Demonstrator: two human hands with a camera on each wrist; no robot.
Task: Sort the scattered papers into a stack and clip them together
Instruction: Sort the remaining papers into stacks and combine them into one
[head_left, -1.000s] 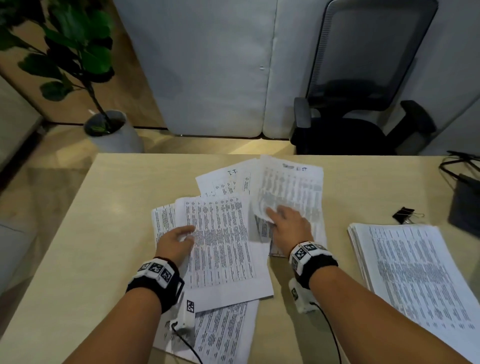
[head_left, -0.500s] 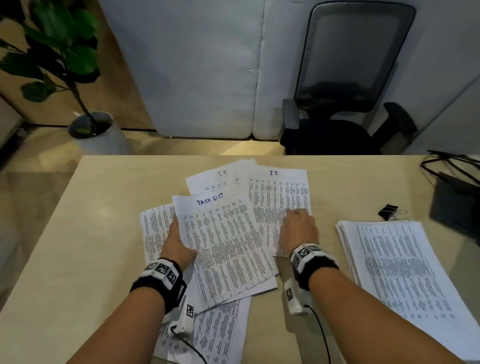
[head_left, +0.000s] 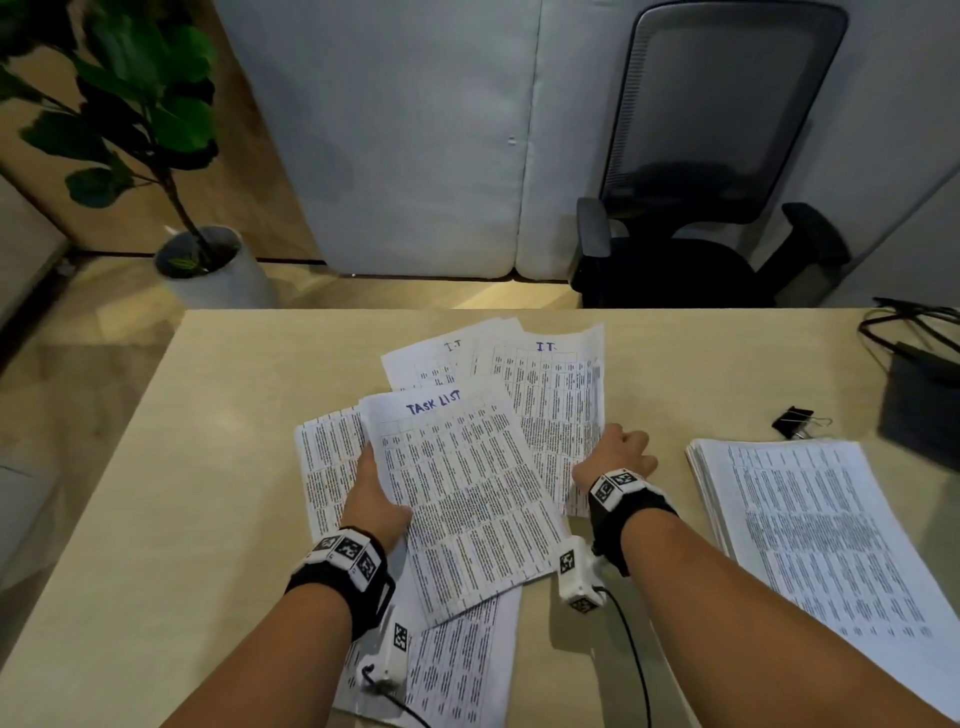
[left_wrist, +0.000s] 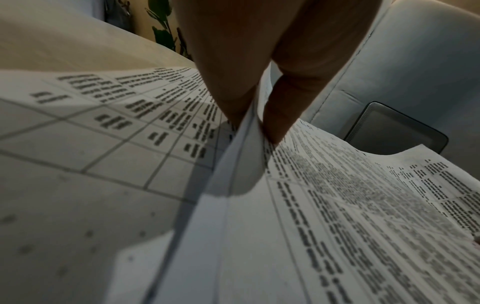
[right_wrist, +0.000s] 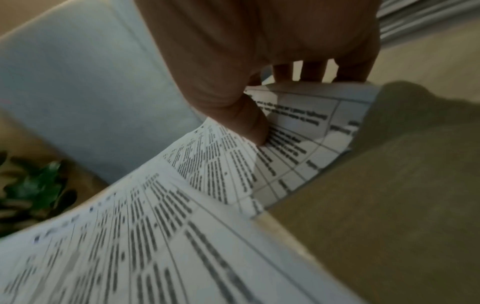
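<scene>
While my left hand (head_left: 375, 499) pinches the left edge of the white printed sheet headed "TASK LIST" (head_left: 467, 499), thumb on top, my right hand (head_left: 615, 454) pinches the right edge of the white printed sheet headed "I.T." (head_left: 556, 395) just behind it. Both overlap on the pale wooden desk (head_left: 208, 467); the black binder clip (head_left: 792, 422) lies well right, beside the neat white paper stack (head_left: 810, 545).

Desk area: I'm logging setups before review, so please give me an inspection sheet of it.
Surface: tan desk, flat.
Job's things: loose sheets fanned at centre, "TASK LIST" sheet on top; black binder clip lies apart, beside a neat stack.
Clutter: dark device at right edge.
Hands: left hand pinches the top sheet's edge; right hand grips the sheets' right edge.
Cables: black cables by the device.
Surroundings: office chair, potted plant, grey panel.
</scene>
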